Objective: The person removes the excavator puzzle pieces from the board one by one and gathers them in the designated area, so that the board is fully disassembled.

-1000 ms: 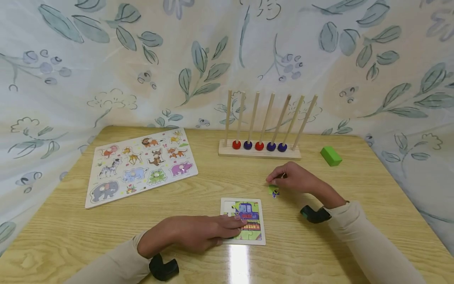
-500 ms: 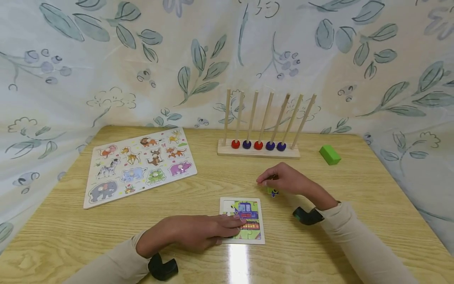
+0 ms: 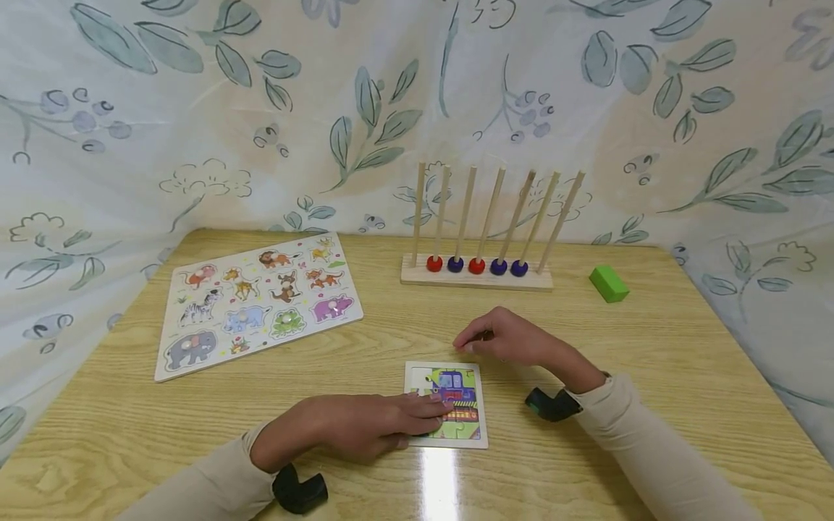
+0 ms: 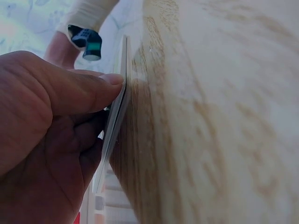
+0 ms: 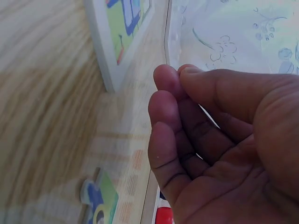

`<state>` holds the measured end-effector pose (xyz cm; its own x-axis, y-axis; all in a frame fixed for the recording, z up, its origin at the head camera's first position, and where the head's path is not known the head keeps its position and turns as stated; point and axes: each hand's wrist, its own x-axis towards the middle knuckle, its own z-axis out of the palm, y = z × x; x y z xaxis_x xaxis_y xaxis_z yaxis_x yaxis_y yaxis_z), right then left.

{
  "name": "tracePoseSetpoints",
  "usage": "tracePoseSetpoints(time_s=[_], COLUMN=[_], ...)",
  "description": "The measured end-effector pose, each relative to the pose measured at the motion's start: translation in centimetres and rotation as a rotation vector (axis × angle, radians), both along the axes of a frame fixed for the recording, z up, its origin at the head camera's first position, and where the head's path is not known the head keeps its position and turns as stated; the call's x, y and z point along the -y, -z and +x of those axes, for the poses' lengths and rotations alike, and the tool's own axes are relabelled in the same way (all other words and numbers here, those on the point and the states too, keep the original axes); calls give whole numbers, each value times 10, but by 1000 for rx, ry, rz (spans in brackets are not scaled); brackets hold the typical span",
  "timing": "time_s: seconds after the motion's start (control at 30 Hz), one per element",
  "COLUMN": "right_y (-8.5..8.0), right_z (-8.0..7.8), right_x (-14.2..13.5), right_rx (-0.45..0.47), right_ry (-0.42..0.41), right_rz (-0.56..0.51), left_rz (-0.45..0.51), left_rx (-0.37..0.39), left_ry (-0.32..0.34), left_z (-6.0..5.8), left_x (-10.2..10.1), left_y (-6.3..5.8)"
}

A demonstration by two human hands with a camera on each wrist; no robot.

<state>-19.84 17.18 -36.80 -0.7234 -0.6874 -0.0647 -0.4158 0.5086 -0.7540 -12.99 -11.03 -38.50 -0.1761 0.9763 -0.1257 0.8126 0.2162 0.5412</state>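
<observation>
A small framed jigsaw puzzle (image 3: 461, 387) with a blue vehicle on green lies on the table. Its upper left corner shows pale bare backing. My left hand (image 3: 365, 427) rests on its left side, fingers stretched over the picture. In the left wrist view the thumb (image 4: 110, 81) touches the frame's edge. My right hand (image 3: 511, 340) hovers just behind the puzzle's upper right corner, thumb near the bent fingertips (image 5: 166, 77), with nothing visible between them. A loose green and blue puzzle piece (image 5: 100, 198) lies on the table, hidden under that hand in the head view.
A wooden animal peg puzzle (image 3: 260, 300) lies at the back left. Behind the hands stands a wooden rack of upright rods (image 3: 476, 278) with red and dark blue beads. A green block (image 3: 609, 284) sits at the back right, before the patterned cloth (image 3: 365, 145).
My right hand has moved left and slightly nearer, from over the loose puzzle piece toward the framed puzzle's corner. The left hand has stayed on the puzzle.
</observation>
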Motion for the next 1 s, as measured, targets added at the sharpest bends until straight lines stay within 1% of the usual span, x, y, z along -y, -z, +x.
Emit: tracePoseSetpoints(time_s=[0.27,0.47,0.57,0.7,0.77,1.0], right_y=[-1,3,3,2,2,7], right_z=[-1,1,4,7,8,7], right_x=[9,17,22,29,32,38], right_rx=[29,52,84,137,154,166], right_ry=[-40,-88,-87,-98,-116,-157], right_rz=[-26,-50,-44,-48,-57,-61], left_rz=[2,-10,-14,-8,-4,-3], left_rx=[-8,8,22,20,18,16], left_ry=[-8,-8,-8,-4,-2,1], left_z=[0,0,0,0,-1,-1], left_x=[1,0,-1,0,0,0], left_y=[-1,-3,-3,-2,-2,-2])
